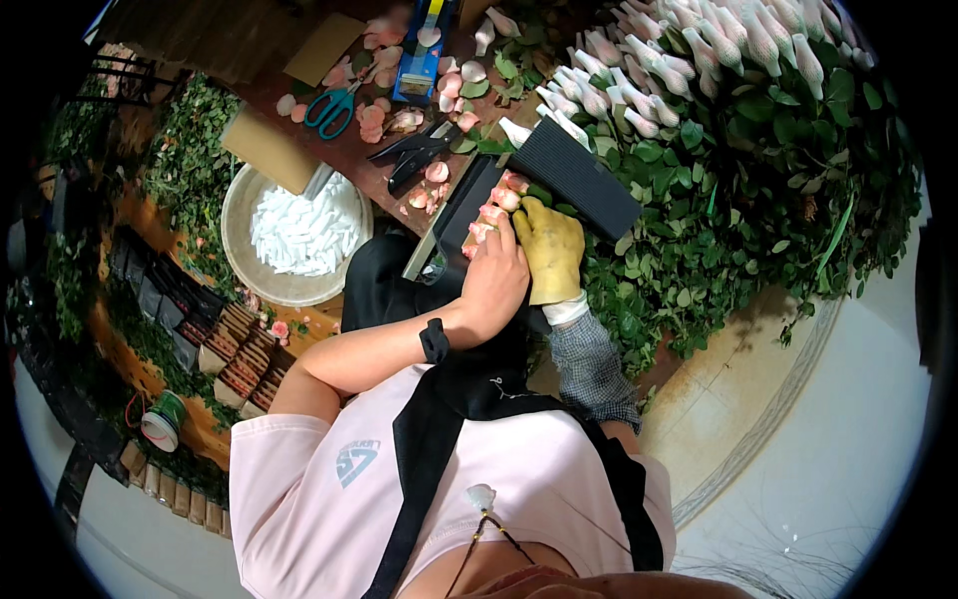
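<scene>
Pink-and-cream roses (507, 196), a few blooms in a short slanting row, ctr of frame, just above the wearer's lap. They sit betw. a dark trough w/ a pale edge (437, 225) on the left & a black ribbed panel (579, 182) on the upper right. Bare left hand (496, 283) reaches in from below, fingertips at the lower blooms; can't tell if they pinch or only rest there. Right hand, in a yellow glove (553, 252), is curled right beside the upper blooms; its palm side is hidden, so can't tell if it's clamped on stems.

Handling (judgement): blooms prob. v. light, petals soft, easily bruised or torn; stems, out of sight, prob. stiffer & maybe thorny. Best hold: stem just under the bloom, gloved hand taking the firm grip, bare fingers only cupping petals lightly.

Around: loose petals (436, 172) & teal scissors (331, 112), upper left of ctr; white-netted blooms (718, 42) w/ dense leaves (699, 185), upper right.
</scene>
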The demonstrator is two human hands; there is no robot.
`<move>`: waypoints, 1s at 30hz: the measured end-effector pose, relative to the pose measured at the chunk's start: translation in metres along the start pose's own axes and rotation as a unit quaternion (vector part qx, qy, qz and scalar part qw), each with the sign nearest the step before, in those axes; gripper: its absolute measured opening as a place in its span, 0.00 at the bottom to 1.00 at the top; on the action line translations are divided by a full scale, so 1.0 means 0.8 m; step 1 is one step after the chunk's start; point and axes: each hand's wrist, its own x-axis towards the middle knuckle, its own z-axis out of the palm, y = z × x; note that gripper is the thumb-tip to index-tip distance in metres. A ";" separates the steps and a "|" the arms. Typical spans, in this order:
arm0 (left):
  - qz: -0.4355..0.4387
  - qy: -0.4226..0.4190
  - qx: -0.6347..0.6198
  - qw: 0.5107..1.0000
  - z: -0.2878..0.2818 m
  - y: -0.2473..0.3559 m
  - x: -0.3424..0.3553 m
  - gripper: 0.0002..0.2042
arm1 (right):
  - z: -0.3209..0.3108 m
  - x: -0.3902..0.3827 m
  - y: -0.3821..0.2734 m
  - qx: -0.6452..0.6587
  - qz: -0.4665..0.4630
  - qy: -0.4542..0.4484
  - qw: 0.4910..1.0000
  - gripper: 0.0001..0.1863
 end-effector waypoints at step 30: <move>0.146 -0.343 -0.446 0.814 -0.035 -0.158 0.091 0.26 | -0.087 -0.182 0.010 0.654 -0.034 -0.140 0.742 0.23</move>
